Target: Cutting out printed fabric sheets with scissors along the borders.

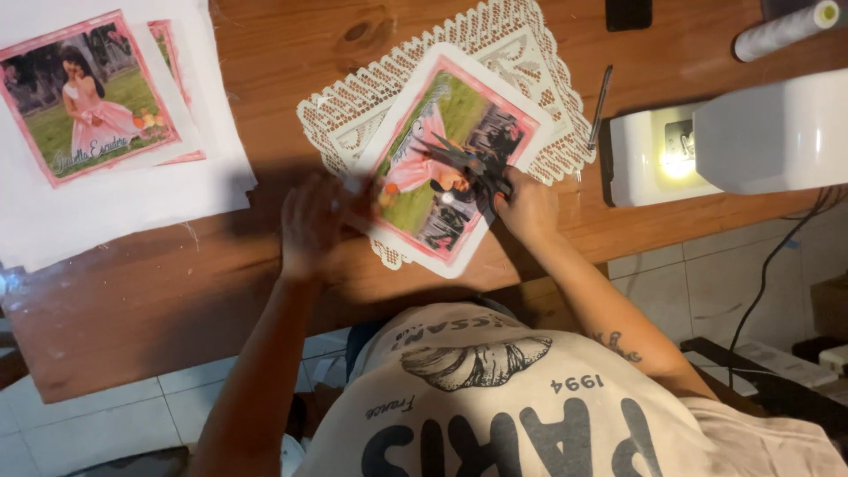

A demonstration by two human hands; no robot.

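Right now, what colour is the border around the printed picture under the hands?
Pink, on the printed picture; head view shows it best.

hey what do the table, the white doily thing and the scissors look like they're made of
Table: looks like wood, reddish-brown and smooth, with grain and a dark knot showing.
Doily: seems to be lace or crocheted fabric, cream-white, with an openwork mesh and scalloped edge.
Scissors: dark and partly blurred; probably metal blades, but the handles' material can't be told.

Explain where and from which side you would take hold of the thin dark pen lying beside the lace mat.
Grip the pen around the middle of its slim shaft, coming from above with two fingertips. It lies flat and nearly upright in the picture on bare wooden table, between the lace mat and the sewing machine, so sideways room looks tight.
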